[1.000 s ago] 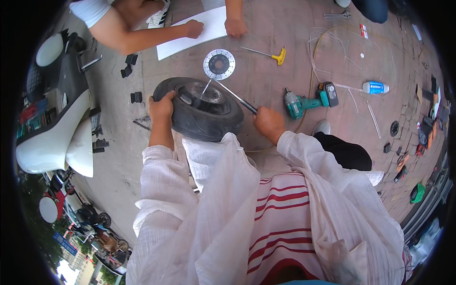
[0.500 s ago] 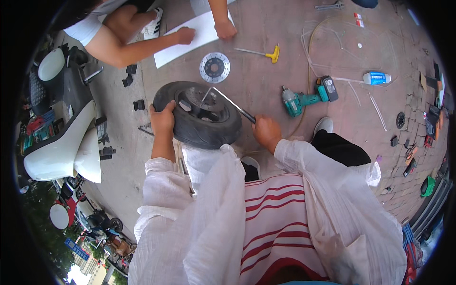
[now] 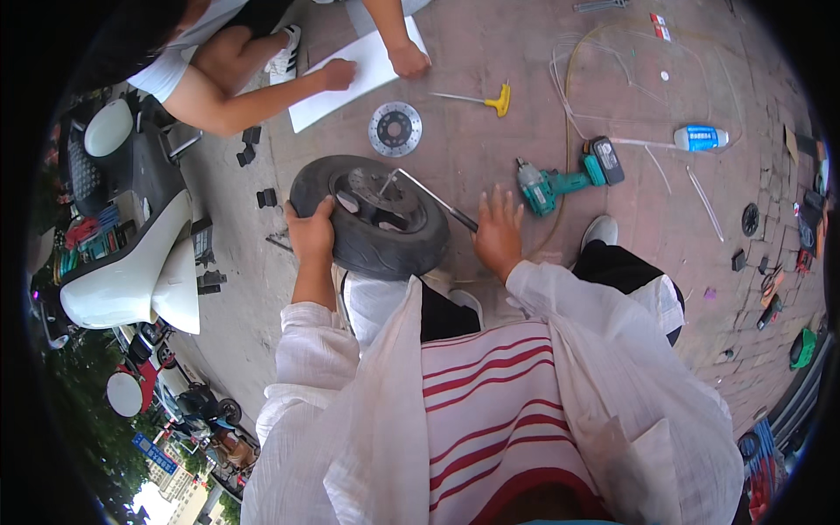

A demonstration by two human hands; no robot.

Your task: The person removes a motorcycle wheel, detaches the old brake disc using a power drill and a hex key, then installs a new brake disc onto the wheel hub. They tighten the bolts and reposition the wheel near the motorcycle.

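the left hand point(image 3: 311, 233) stayed clamped on the near left edge of the black scooter wheel point(image 3: 372, 217), fingers curled over the tread, just as it had been half a second earlier. the wheel lay flat on the paving right in front of the person's knees, hub up. the right hand point(image 3: 497, 234) was what had changed: earlier it had been closed around the outer end of the long metal bar point(image 3: 430, 198) that ran out of the hub; now its fingers were spread wide and flat, resting over that end of the bar with nothing gripped. the bar itself sat at about the same slant, one end in the hub and the other under the open palm.

the whole view had drifted, so the wheel sat lower and nearer the middle of the frame than before. beyond it lay the brake disc point(image 3: 395, 129), and further right a yellow-handled t wrench point(image 3: 484, 99). the green cordless impact driver point(image 3: 566, 177) lay just right of the right hand. a co-worker's two hands pressed on a white sheet point(image 3: 350, 73) at the top, much as before. a white scooter body point(image 3: 131, 278) stood to the left.
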